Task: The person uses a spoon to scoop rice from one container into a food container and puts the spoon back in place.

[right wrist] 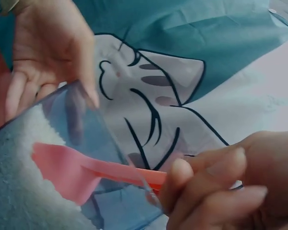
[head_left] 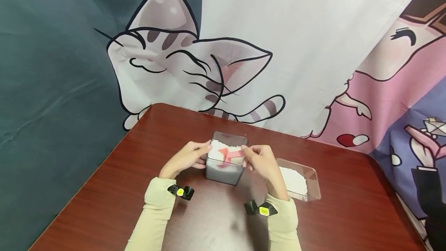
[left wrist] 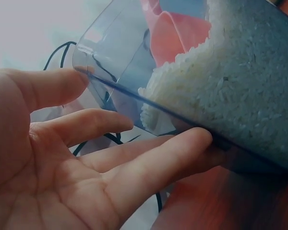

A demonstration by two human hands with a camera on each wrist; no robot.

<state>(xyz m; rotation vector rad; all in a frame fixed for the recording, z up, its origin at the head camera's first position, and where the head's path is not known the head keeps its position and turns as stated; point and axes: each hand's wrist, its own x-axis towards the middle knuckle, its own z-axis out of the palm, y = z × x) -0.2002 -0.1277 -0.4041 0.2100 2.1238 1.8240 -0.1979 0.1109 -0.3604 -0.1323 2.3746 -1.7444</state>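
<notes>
A clear, grey-tinted box (head_left: 223,176) full of white rice (left wrist: 249,91) stands on the table between the two hands. My left hand (head_left: 188,156) touches the box's left side, thumb at the rim corner and fingers rather straight against the wall. By its handle, my right hand (head_left: 260,161) pinches a pink scoop (right wrist: 69,167). The scoop's bowl is inside the box, partly sunk in the rice. In the right wrist view, its handle crosses the box's rim, and the fingers hide the handle's end.
To the right of the box, a shallow clear tray (head_left: 314,185) holds white grains (head_left: 292,180). Both stand on a reddish-brown wooden table (head_left: 125,181). Behind the table hangs a curtain (head_left: 313,49) printed with cartoon cats.
</notes>
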